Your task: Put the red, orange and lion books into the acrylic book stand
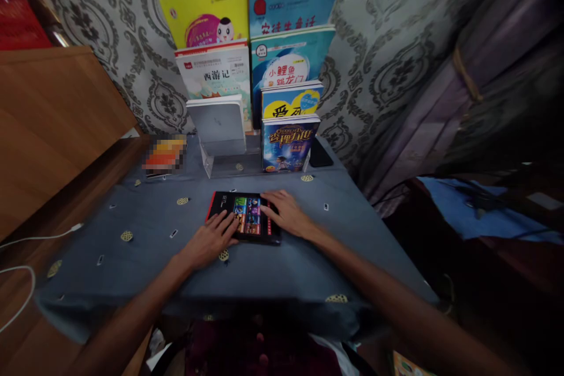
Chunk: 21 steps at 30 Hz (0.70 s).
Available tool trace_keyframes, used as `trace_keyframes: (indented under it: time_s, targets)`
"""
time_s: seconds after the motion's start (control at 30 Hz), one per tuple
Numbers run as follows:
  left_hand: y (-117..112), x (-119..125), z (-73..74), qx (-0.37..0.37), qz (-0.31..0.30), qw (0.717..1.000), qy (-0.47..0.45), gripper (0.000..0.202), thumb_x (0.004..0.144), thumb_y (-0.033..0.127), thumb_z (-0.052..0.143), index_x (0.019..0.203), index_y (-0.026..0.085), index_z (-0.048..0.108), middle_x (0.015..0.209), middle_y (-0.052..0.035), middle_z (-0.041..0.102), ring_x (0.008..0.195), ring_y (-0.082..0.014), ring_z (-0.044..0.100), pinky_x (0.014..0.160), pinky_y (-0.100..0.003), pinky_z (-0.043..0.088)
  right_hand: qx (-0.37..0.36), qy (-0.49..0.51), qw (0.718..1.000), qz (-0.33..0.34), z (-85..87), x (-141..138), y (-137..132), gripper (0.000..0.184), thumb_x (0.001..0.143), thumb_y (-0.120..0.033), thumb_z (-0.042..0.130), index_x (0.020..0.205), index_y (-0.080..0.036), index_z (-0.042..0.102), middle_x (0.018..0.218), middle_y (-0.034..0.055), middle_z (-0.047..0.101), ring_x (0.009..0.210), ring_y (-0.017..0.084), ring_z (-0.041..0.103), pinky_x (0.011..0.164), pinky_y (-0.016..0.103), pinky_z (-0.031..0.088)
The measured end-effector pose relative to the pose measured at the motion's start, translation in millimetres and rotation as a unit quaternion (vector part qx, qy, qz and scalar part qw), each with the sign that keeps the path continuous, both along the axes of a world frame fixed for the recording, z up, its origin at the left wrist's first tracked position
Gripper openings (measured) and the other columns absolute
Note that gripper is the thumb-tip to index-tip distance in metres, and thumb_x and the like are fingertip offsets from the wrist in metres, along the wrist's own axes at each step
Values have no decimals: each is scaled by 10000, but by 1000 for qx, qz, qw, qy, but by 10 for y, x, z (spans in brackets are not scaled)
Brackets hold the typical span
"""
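Note:
A black book [227,202] with a red left edge and small colourful pictures lies flat on the cloth-covered table. Spread over its lower left part is my left hand [217,229], fingers stretched out on the cover. My right hand [287,212] rests on the right side, with its fingers reaching over the upper right corner and the thumb on the cover. Behind the book stands a clear acrylic rack [233,167]. In it are a dark blue book [288,147], a plain grey-white one [220,123] and several taller books behind.
A grey-blue tablecloth [150,258] covers the table. At the back left lies a blurred orange-red item [165,155]; a dark flat object [321,154] sits right of the rack. A wooden panel [57,129] borders the left, with a white cable [39,238]. Patterned wallpaper and a tied curtain [423,117] stand behind.

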State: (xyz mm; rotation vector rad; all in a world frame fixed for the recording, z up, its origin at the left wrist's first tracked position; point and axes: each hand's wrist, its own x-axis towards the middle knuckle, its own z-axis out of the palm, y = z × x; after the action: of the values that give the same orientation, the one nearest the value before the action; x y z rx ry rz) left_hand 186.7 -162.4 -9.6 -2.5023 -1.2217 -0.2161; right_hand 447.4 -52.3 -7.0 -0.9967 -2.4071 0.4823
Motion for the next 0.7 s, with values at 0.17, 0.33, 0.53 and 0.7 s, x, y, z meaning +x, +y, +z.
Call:
trace_keyframes:
  time_s: [0.17, 0.33, 0.53, 0.7]
  targets:
    - [-37, -10, 141, 16, -19, 991, -128, 368, 1074, 363, 329, 1071, 173, 644, 979, -78, 754, 899, -174, 724, 765, -258, 540, -152, 140, 978, -8, 64, 289, -30, 559, 965, -619, 409, 1158, -205, 731, 1147, 101, 746, 1107, 293, 653, 1013, 466, 474]
    - [17, 165, 566, -9, 139, 907, -396, 432, 1039, 414, 355, 713, 198, 540, 540, 46, 493, 475, -100, 476, 496, -206, 342, -368, 358, 858, 3, 159, 305, -116, 693, 826, -767, 533, 1185, -191, 674, 993, 99, 759, 877, 248, 715, 794, 379, 555]
    - [117, 365, 814, -138, 146, 708, -677, 504, 888, 650, 506, 717, 181, 580, 651, 11, 596, 615, -136, 533, 577, -228, 438, -395, 456, 797, 27, 449, 62, -257, 559, 652, -672, 798, 937, -200, 703, 885, 51, 739, 721, 175, 669, 677, 297, 538]
    - [150, 242, 419, -268, 175, 664, -676, 546, 837, 688, 521, 784, 160, 650, 666, -22, 660, 634, -183, 616, 615, -288, 501, -344, 354, 869, 2, 490, 31, -132, 443, 802, -629, 671, 725, -193, 651, 576, -22, 605, 503, 123, 531, 496, 235, 411]
